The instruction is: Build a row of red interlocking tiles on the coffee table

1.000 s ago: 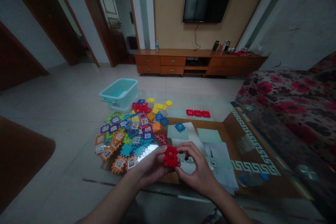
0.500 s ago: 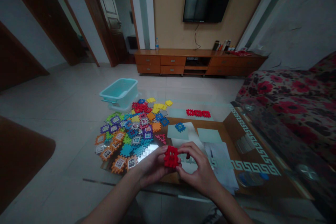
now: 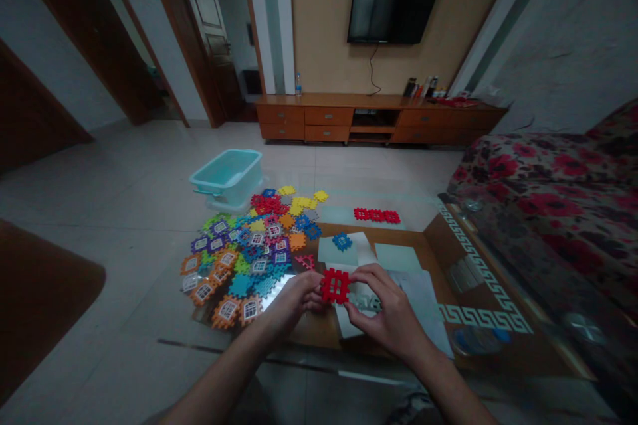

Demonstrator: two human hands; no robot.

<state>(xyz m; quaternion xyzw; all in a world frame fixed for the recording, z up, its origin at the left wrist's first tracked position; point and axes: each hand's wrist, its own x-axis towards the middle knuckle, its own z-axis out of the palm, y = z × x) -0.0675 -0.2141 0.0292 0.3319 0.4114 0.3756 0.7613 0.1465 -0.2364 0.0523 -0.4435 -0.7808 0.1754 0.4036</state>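
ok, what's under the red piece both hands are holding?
Under the red piece, held by the left hand and right hand, lie white paper sheets on the glass table. The hands cover whatever lies directly beneath them.

Dim room, pale glossy tiled floor point(image 3: 124, 212). Tan back wall point(image 3: 319, 26) carries a black flat-screen TV point(image 3: 393, 6), cable hanging below it. Long low wooden drawer cabinet point(image 3: 349, 118) under that. Dark wooden doors point(image 3: 199, 33) on the left, red floral-patterned sofa point(image 3: 548, 192) on the right.
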